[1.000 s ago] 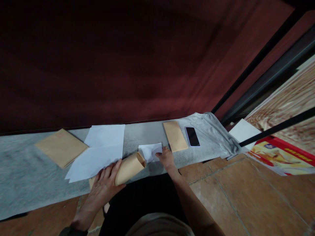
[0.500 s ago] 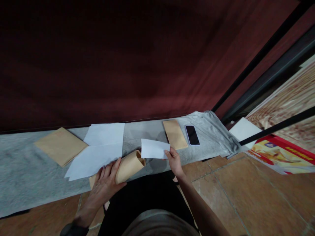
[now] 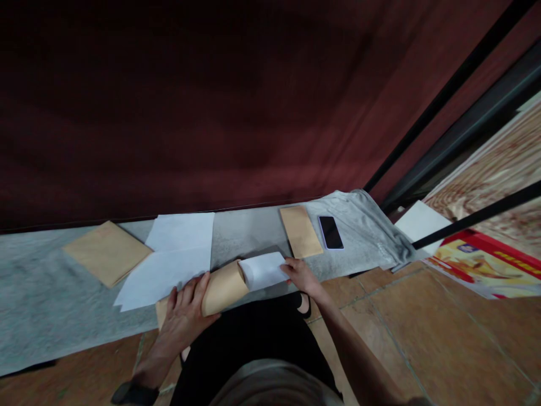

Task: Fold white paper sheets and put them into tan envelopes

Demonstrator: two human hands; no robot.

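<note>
A brown paper envelope (image 3: 224, 287) lies at the near edge of the grey cloth, its mouth bulging open toward the right. My left hand (image 3: 186, 307) grips its left part, fingers over the top and thumb along the near side. A folded white sheet of paper (image 3: 265, 269) is pinched at its right end by my right hand (image 3: 299, 275). The sheet's left end curls at the envelope's mouth and appears to be partly inside it. Beyond my left hand lie larger white sheets (image 3: 181, 254).
Brown envelopes (image 3: 107, 252) lie at the left, overlapping the white sheets. Another brown envelope (image 3: 301, 231) and a phone (image 3: 331, 232) rest at the right on the grey cloth (image 3: 249, 231). Dark poles (image 3: 477, 217) and a red-yellow box (image 3: 486, 265) stand farther right.
My right hand has lowered the folded white sheet and brought its left end to the envelope's mouth. My left hand keeps its grip on the envelope.
</note>
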